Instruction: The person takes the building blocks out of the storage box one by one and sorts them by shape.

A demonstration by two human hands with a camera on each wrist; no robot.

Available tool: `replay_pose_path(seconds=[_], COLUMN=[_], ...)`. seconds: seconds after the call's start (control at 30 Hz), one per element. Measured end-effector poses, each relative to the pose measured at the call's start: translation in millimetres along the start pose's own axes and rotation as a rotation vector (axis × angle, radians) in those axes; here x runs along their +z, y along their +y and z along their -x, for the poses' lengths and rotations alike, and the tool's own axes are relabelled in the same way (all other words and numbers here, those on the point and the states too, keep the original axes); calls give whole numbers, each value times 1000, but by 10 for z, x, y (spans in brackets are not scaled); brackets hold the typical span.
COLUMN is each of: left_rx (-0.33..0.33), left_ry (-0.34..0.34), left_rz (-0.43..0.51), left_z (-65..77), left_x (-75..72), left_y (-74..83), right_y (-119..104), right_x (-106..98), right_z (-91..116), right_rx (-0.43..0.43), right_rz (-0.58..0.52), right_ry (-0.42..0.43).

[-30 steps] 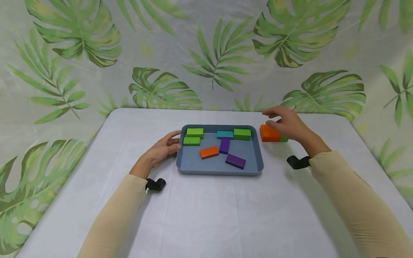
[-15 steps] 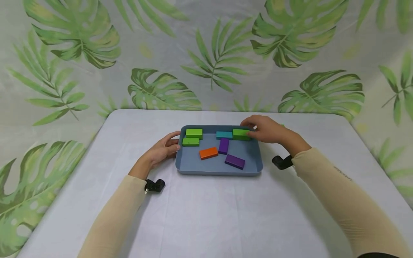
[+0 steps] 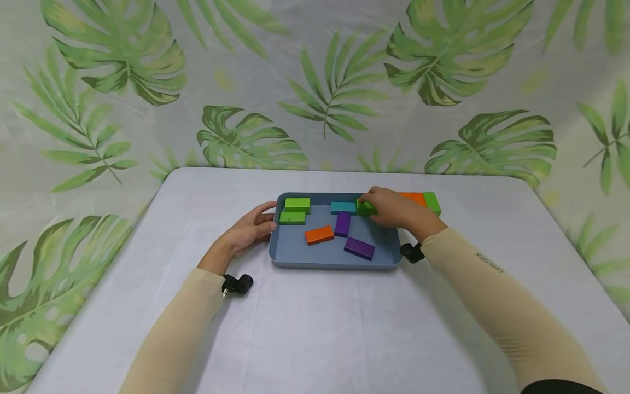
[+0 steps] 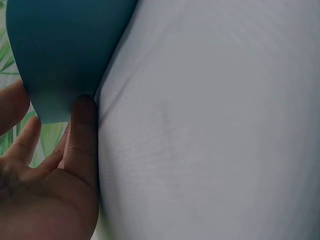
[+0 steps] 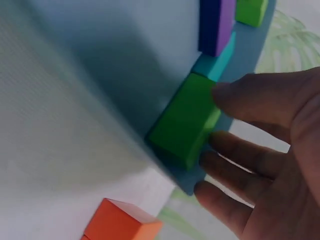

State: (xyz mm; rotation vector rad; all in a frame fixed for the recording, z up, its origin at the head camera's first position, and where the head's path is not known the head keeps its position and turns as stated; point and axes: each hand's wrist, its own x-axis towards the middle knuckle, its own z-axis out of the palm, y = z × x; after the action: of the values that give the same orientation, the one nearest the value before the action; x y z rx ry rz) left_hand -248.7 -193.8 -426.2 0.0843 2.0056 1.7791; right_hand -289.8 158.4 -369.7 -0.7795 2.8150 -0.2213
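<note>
A blue-grey tray [image 3: 315, 260] holds several coloured blocks. My left hand [image 3: 246, 231] rests against its left end, fingers extended. In the left wrist view, a fingertip touches the tray wall [image 4: 62, 60]. Inside the tray's back right corner, my right hand [image 3: 396, 210] holds a green block [image 5: 182, 117], its thumb [image 5: 250, 97] and fingertips meeting at the block's edge. The hand partly covers this block in the head view. At its left end lies a teal block [image 3: 343, 207].
Also in the tray are two light green blocks [image 3: 297, 204], two purple blocks [image 3: 359, 248] and an orange block [image 3: 319, 235]. Outside its right end stand orange blocks [image 3: 413, 197] beside a green block [image 3: 432, 202]. A leaf-patterned cloth [image 3: 325, 71] hangs behind the table.
My right hand has moved left from over the orange blocks beside the tray to the green block in its back right corner. The left hand has stayed at the tray's left end.
</note>
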Motion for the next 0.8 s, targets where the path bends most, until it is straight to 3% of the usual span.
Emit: replay_pose_path(seconds=[0.27, 0.8], left_rx=[4, 9], left_ry=[-2, -1], left_rz=[-4, -11], left_z=[-12, 0], left_x=[0, 2], left_y=[-9, -9], right_y=[49, -47], right_x=[21, 7], right_z=[-52, -23], right_rx=[50, 91], right_rz=[-19, -184], right_ry=[1, -138])
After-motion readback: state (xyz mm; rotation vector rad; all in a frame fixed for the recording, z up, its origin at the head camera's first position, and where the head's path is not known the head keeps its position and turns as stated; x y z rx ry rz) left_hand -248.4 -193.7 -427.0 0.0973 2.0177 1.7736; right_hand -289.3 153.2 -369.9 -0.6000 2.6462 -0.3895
